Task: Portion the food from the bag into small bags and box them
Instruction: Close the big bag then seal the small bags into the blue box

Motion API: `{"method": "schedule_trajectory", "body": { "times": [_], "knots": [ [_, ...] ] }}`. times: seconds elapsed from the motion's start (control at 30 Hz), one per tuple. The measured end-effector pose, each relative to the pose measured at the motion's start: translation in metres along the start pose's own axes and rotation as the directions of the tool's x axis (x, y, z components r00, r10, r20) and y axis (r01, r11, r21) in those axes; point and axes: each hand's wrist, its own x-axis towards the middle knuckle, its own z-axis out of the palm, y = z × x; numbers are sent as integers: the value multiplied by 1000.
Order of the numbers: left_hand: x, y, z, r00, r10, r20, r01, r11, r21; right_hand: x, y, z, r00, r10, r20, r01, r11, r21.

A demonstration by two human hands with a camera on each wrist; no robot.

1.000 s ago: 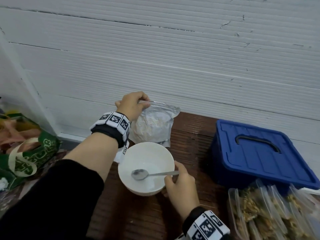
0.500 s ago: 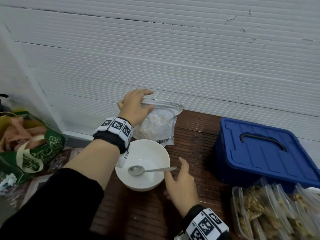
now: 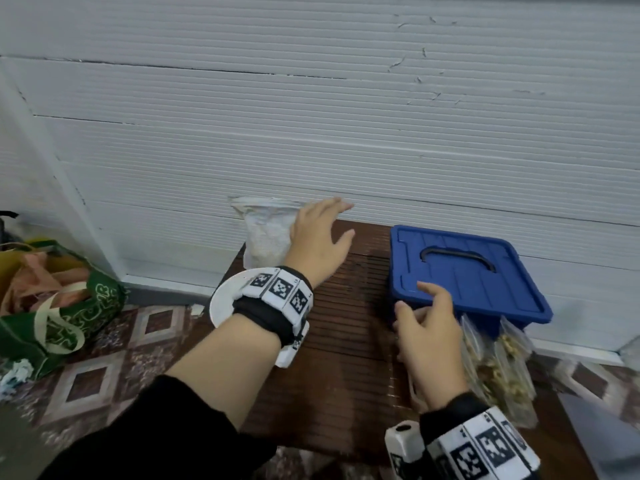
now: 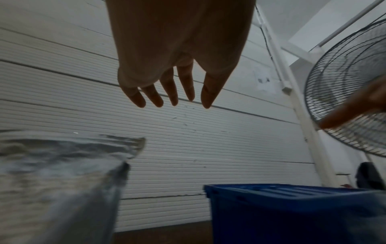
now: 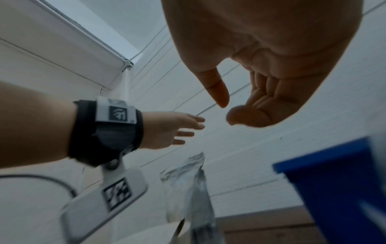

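Observation:
The clear food bag [image 3: 263, 230] [image 4: 62, 173] [image 5: 188, 181] stands against the wall at the table's back left. My left hand [image 3: 332, 223] [image 4: 173, 99] hovers just right of it, fingers spread, holding nothing. The blue lidded box [image 3: 467, 271] [image 4: 292, 206] [image 5: 334, 181] sits at the back right. My right hand [image 3: 412, 297] [image 5: 225, 113] is at the box's front left corner, fingers loosely curled and empty. Several filled small bags [image 3: 498, 365] lie in front of the box. The white bowl [image 3: 223, 301] is mostly hidden under my left wrist.
The brown slatted table [image 3: 346, 341] is small, with patterned floor [image 3: 104, 375] around it. A green bag [image 3: 62, 306] sits on the floor at the left. A standing fan [image 4: 351, 99] is off to the right. The ribbed white wall [image 3: 311, 133] is directly behind.
My left hand let go of the food bag's top and moved right, open. My right hand left the bowl with the spoon and went to the blue box's corner.

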Motion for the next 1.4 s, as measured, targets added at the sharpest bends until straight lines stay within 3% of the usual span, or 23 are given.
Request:
{"method": "schedule_trajectory", "body": {
  "times": [0.13,0.33,0.47,0.6,0.67,0.77,1.07,1.3,1.4],
  "knots": [
    [-37,33,36,993,45,108,-32,992,-120,-3,-2,-59,987,-95,-130,91,995,-40],
    [-88,54,78,913,-170,371,242,958,-155,13,36,-128,939,-49,-341,-12,985,-175],
    [-105,55,97,817,-319,481,416,903,-107,22,69,-143,957,183,-224,-244,926,-289],
    [-110,54,116,703,-401,587,595,784,-177,32,92,-145,920,391,-34,-379,863,-335],
    [-110,45,131,668,-435,604,672,702,-237,38,100,-144,900,436,30,-403,855,-326],
    [-108,44,138,663,-458,593,705,649,-287,42,108,-143,889,454,65,-420,863,-281],
    [-119,67,118,683,-513,520,670,724,-166,26,112,-149,879,471,75,-425,845,-325],
    [-119,67,112,570,-596,566,770,627,-115,23,112,-157,884,463,66,-408,832,-376],
    [-104,62,106,602,-633,486,725,688,-3,37,106,-165,883,468,33,-437,846,-307]
  ]
}}
